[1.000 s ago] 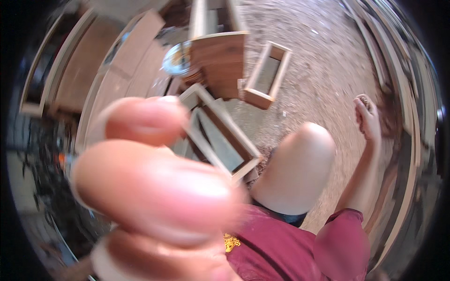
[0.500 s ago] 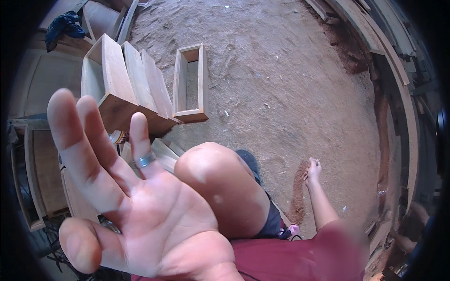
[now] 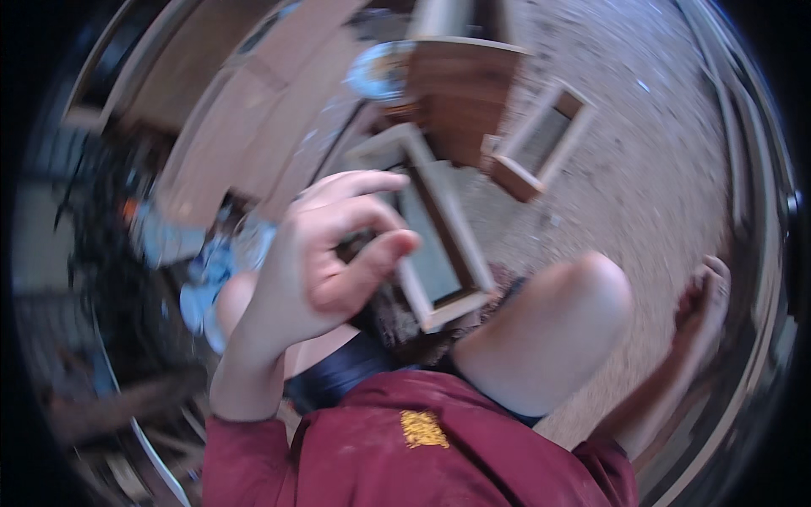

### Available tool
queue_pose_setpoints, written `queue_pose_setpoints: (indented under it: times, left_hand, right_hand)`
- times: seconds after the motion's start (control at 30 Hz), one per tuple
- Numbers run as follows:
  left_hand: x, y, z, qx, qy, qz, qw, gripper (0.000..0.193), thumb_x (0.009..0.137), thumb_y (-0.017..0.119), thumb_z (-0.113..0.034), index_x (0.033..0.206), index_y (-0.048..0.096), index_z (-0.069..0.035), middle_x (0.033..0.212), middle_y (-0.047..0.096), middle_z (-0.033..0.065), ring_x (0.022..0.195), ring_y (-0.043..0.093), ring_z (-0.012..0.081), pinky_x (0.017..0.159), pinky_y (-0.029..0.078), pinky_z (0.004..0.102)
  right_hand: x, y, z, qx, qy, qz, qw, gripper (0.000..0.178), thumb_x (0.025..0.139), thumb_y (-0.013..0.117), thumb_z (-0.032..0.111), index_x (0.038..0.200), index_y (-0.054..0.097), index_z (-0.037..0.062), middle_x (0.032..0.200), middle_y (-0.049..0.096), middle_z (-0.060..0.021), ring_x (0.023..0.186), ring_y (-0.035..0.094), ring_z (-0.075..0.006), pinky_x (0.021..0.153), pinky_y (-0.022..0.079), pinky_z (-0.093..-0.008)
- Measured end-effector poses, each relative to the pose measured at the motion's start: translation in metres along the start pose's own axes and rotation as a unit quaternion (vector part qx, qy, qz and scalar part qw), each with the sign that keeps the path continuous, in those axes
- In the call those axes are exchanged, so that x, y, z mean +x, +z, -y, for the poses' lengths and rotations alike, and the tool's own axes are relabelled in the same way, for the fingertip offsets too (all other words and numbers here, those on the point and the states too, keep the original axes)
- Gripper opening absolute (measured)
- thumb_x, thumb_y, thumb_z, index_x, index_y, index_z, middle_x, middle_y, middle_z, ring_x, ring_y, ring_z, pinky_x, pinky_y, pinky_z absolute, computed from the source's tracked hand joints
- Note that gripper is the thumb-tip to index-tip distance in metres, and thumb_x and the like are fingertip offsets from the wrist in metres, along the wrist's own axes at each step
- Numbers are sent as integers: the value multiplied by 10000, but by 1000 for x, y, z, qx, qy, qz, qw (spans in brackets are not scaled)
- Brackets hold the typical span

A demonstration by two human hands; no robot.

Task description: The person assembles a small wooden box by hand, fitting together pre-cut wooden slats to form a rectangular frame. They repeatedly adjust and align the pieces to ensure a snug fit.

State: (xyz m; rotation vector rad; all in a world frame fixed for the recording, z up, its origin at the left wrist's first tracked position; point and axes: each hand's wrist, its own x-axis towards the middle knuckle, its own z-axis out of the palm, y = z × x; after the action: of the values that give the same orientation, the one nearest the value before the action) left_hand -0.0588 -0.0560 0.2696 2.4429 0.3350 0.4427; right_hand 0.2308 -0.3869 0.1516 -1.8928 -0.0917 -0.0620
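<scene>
My left hand (image 3: 348,245) is raised above my lap with fingers bent and thumb apart, holding nothing. Just past its fingertips an open rectangular wooden box (image 3: 454,311), like a small drawer, stands tilted between my knees. Whether the fingertips touch it I cannot tell. Out to the right, beyond my knee, my right hand (image 3: 704,296) is held low over the ground with its fingers curled in. Anything inside that hand is hidden, and the picture is smeared there.
A second drawer-like box (image 3: 517,177) lies on the sandy ground ahead, beside a larger wooden box (image 3: 460,97). Near that sits a round bluish container (image 3: 378,72). Broad wooden panels (image 3: 262,93) fill the upper left. Long timber (image 3: 764,287) runs along the right rim.
My view has swung left and down toward my lap. My left hand, spread close before the view, is now farther away with bent fingers. The right hand stays out to the right.
</scene>
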Motion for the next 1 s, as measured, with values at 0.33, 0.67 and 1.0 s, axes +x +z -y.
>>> queue_pose_setpoints:
  times: [0.33, 0.67, 1.0]
  left_hand:
    - [-117, -31, -10, -405, 307, 226, 831, 110, 833, 669, -90, 934, 667, -45, 885, 658, 112, 877, 647, 293, 770, 500, 423]
    - [-157, -23, 19, -773, -38, 44, 631, 106, 991, 578, -136, 1047, 607, -50, 995, 637, 34, 948, 614, 134, 889, 461, 306]
    - [-153, 24, 0, -930, 42, -53, 361, 555, 1020, 554, -102, 1379, 302, 237, 1339, 488, 373, 1345, 460, 371, 1107, 390, 439]
  right_hand:
    - [-99, 149, 208, -342, -366, 635, 588, 392, 784, 736, 228, 1125, 642, 60, 819, 661, -198, 723, 673, -386, 659, 521, -427]
    - [-95, 212, 112, -386, -365, 664, 526, 398, 829, 761, 318, 1105, 644, 57, 762, 672, -174, 754, 675, -379, 658, 518, -461]
    - [-99, 242, 131, -449, -284, 648, 546, 319, 859, 705, 236, 1107, 621, 56, 837, 659, -199, 791, 651, -401, 703, 489, -475]
